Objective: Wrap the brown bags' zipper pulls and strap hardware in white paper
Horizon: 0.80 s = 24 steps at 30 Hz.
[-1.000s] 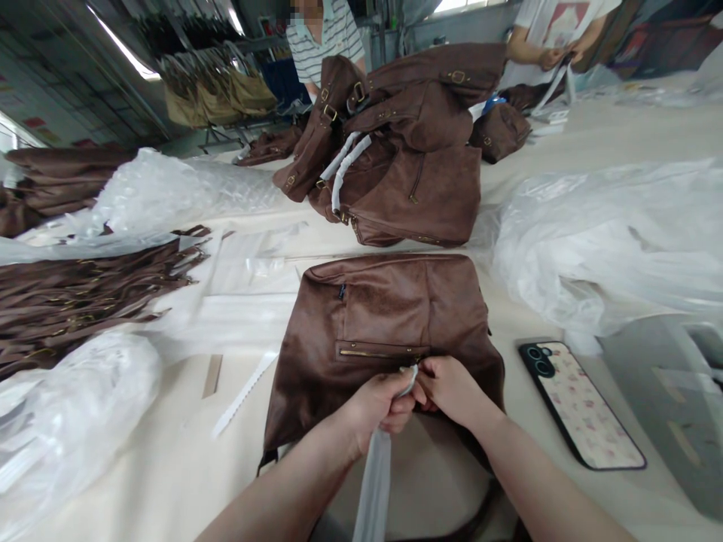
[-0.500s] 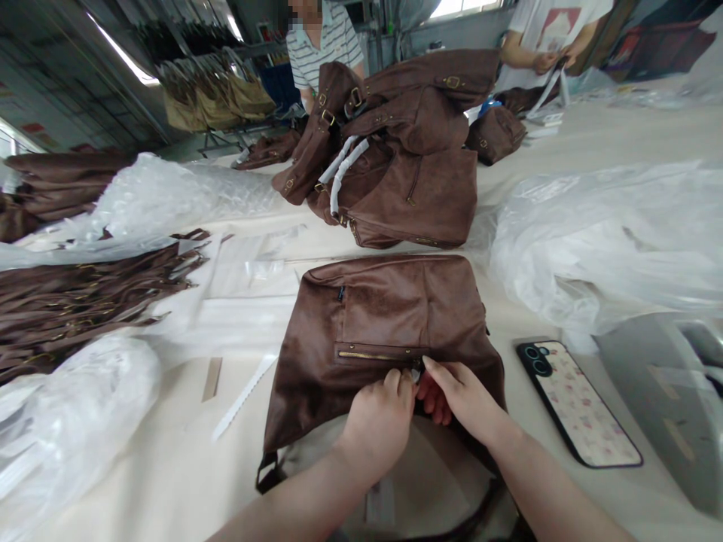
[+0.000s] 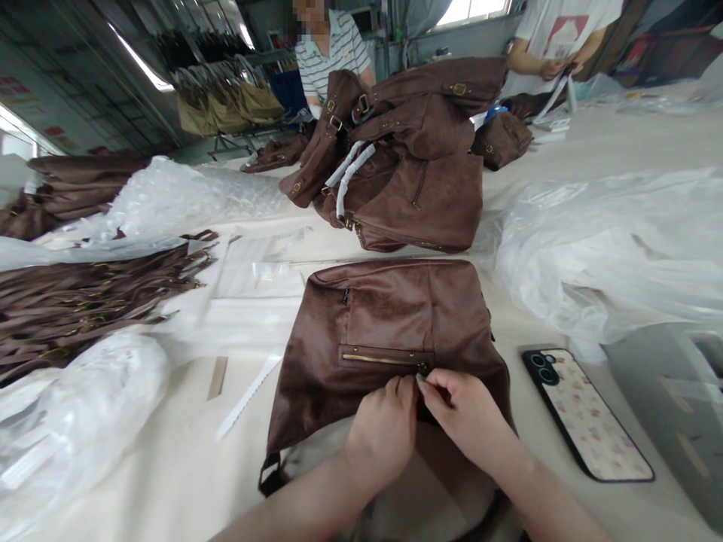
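Note:
A brown leather shoulder bag (image 3: pixel 389 309) lies flat in front of me, its curved opening and strap toward my body. Across its front runs a brass zipper (image 3: pixel 376 359), with the zipper pull (image 3: pixel 422 367) at the right end. Just below that end, my left hand (image 3: pixel 384 425) is closed, its fingertips bent together; what they pinch is hidden. Touching it from the right, my right hand (image 3: pixel 466 410) is closed in a pinch, thumb and forefinger at the zipper pull. The pull's tab is mostly covered by the fingers.
More brown bags (image 3: pixel 429 188) are piled beyond. A phone (image 3: pixel 590 418) and clear plastic wrap (image 3: pixel 615 256) lie at right. Brown straps (image 3: pixel 102 301) and a plastic bag (image 3: pixel 84 406) lie at left. Two people stand behind the table; a striped shirt (image 3: pixel 333 56) shows on one.
My right fingers have drawn in closer, the thumb dropping from above the zipper end to beside my left fingertips. The whole view has shifted slightly.

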### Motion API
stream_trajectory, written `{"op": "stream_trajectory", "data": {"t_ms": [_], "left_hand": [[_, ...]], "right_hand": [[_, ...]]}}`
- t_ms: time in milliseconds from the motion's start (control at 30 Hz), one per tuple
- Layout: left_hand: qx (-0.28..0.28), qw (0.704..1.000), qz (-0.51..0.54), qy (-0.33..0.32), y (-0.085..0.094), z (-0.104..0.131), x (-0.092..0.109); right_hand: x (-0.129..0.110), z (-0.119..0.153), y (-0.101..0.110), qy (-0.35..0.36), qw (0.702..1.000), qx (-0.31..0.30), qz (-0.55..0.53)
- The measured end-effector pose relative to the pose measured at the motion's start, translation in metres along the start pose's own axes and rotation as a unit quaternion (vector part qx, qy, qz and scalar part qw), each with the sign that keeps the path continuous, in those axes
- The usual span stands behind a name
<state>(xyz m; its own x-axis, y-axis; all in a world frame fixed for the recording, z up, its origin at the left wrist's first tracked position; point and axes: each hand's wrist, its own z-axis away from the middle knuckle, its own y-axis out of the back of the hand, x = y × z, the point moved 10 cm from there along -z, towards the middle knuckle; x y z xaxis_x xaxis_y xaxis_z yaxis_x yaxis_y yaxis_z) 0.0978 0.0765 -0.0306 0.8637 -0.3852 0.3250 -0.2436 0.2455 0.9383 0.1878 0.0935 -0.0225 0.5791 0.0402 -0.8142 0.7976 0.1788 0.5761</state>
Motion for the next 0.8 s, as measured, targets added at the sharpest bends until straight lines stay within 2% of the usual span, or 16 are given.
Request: {"op": "stream_trajectory", "data": {"t_ms": [100, 167, 200, 233, 267, 367, 433, 500, 600, 667, 700, 733, 800], "left_hand": [[0.039, 0.987, 0.153, 0.03, 0.013, -0.001, -0.011], [0.055, 0.964, 0.254, 0.051, 0.017, -0.003, -0.017], [0.051, 0.943, 0.32, 0.071, 0.015, -0.004, -0.021], [0.035, 0.91, 0.4, 0.098, 0.008, -0.005, -0.025], [0.007, 0.864, 0.486, 0.132, -0.003, -0.005, -0.027], [-0.079, 0.701, 0.675, 0.215, -0.033, -0.002, -0.025], [-0.125, 0.626, 0.732, 0.238, -0.042, 0.001, -0.02], [-0.2, 0.553, 0.771, 0.244, -0.047, 0.005, -0.01], [-0.317, 0.428, 0.816, 0.224, -0.046, 0.013, 0.01], [-0.351, 0.365, 0.839, 0.199, -0.038, 0.015, 0.018], [-0.36, 0.344, 0.847, 0.186, -0.035, 0.015, 0.02], [-0.366, 0.33, 0.853, 0.173, -0.032, 0.015, 0.023], [-0.378, 0.323, 0.854, 0.15, -0.031, 0.016, 0.029]], "right_hand": [[0.008, 0.0, -0.005, -0.039, 0.995, -0.024, -0.087], [0.013, 0.0, -0.01, -0.063, 0.988, -0.035, -0.134], [0.015, 0.0, -0.012, -0.073, 0.985, -0.039, -0.153], [0.017, 0.0, -0.014, -0.08, 0.981, -0.044, -0.17], [0.018, 0.0, -0.017, -0.086, 0.978, -0.047, -0.183], [0.023, 0.0, -0.024, -0.096, 0.975, -0.057, -0.194], [0.027, -0.001, -0.029, -0.103, 0.972, -0.068, -0.197], [0.033, -0.002, -0.034, -0.118, 0.966, -0.083, -0.215], [0.042, -0.003, -0.04, -0.161, 0.951, -0.097, -0.246], [0.046, -0.003, -0.042, -0.189, 0.942, -0.107, -0.257], [0.045, -0.003, -0.042, -0.195, 0.938, -0.116, -0.262], [0.043, -0.003, -0.043, -0.194, 0.935, -0.125, -0.269], [0.036, -0.003, -0.043, -0.175, 0.933, -0.138, -0.283]]}}
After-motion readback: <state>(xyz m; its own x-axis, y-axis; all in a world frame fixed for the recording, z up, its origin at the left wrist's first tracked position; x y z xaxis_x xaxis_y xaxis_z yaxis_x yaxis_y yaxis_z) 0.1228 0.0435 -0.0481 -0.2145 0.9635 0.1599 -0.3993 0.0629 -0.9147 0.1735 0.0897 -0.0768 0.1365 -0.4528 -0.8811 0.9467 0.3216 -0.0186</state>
